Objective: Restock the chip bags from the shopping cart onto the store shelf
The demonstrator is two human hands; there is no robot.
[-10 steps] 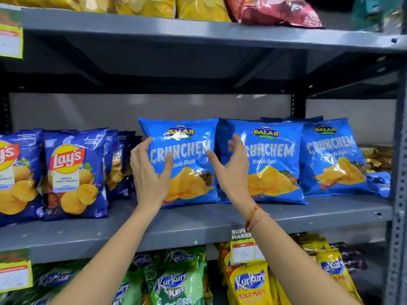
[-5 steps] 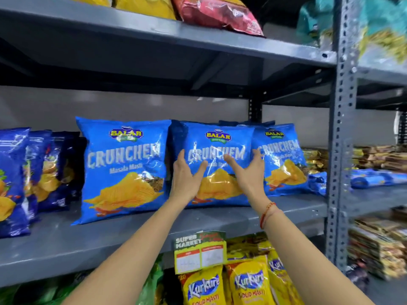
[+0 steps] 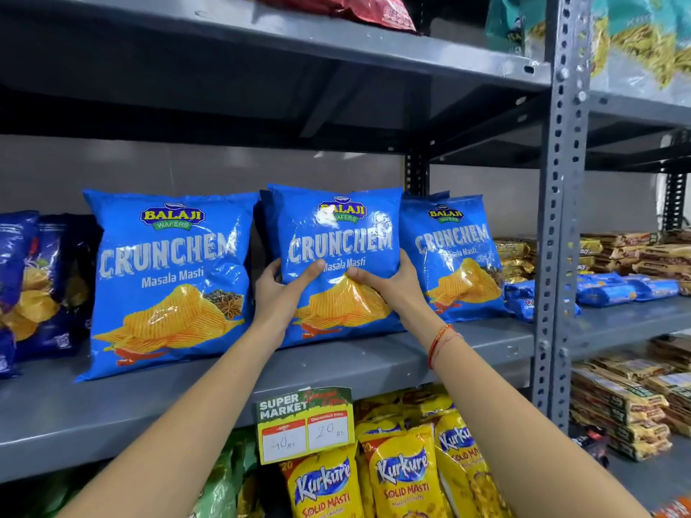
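Observation:
Three blue Balaji Crunchem chip bags stand upright on the grey middle shelf (image 3: 374, 362). The middle Crunchem bag (image 3: 340, 233) is gripped by both hands. My left hand (image 3: 278, 293) wraps its lower left edge with the thumb on the front. My right hand (image 3: 392, 287) holds its lower right side, fingers across the front. The left Crunchem bag (image 3: 168, 278) stands free beside it, and the right Crunchem bag (image 3: 454, 256) sits partly behind the middle one. No shopping cart is in view.
Dark blue Lay's bags (image 3: 33, 286) crowd the shelf's far left. Yellow Kurkure bags (image 3: 404, 476) fill the shelf below, behind a price tag (image 3: 306, 424). A perforated grey upright (image 3: 561, 218) divides this bay from biscuit packs (image 3: 628, 263) on the right.
The view has shifted right and closer. Both hands went from resting open against the bags' fronts to closing on the lower sides of the middle Crunchem bag.

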